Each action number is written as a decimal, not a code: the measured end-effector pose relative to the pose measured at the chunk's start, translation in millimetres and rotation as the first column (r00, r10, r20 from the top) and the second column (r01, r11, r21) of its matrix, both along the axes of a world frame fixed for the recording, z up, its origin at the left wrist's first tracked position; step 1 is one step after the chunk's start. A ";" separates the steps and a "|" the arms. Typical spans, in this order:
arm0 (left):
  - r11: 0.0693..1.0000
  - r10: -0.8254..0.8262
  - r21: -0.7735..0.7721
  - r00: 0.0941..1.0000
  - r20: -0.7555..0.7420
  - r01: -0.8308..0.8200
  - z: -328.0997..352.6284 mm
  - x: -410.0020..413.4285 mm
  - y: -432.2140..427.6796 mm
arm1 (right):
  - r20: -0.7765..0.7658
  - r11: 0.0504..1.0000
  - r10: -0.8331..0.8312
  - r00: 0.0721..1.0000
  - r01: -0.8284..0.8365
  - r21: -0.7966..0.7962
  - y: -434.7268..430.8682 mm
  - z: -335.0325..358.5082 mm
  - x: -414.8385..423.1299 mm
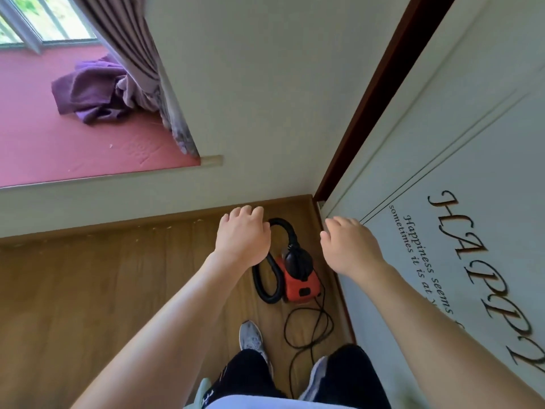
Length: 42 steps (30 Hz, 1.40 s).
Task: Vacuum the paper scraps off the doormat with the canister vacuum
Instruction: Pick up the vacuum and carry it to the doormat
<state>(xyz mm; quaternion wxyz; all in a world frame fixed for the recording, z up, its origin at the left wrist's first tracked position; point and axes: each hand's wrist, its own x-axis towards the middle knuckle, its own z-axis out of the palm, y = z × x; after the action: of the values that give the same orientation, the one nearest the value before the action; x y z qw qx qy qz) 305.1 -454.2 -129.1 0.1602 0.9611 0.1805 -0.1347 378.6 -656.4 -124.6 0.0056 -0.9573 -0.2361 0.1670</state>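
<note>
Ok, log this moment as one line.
left hand: open, empty | right hand: open, empty | canister vacuum: on floor, not held

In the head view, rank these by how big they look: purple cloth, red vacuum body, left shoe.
1. purple cloth
2. vacuum body
3. left shoe, partly hidden by the leg, so its rank against the vacuum is unsure.

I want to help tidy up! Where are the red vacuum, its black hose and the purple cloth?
red vacuum (300, 286): head view, on its red body.
black hose (281, 222): head view, on the top bend of the loop.
purple cloth (85, 90): head view, on its crumpled middle.
</note>
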 end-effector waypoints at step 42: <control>0.951 0.172 -0.212 0.953 -0.249 -0.227 -523.8 89.4 -46.4 | -0.365 0.997 -0.045 0.930 0.021 -0.069 -24.3 -514.6 114.6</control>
<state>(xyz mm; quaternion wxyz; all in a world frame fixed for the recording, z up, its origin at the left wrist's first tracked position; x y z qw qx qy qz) 394.6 -500.6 -652.9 0.2654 0.8898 0.2768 -0.2473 493.2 -680.7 -639.2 0.0220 -0.9128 -0.2093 0.3500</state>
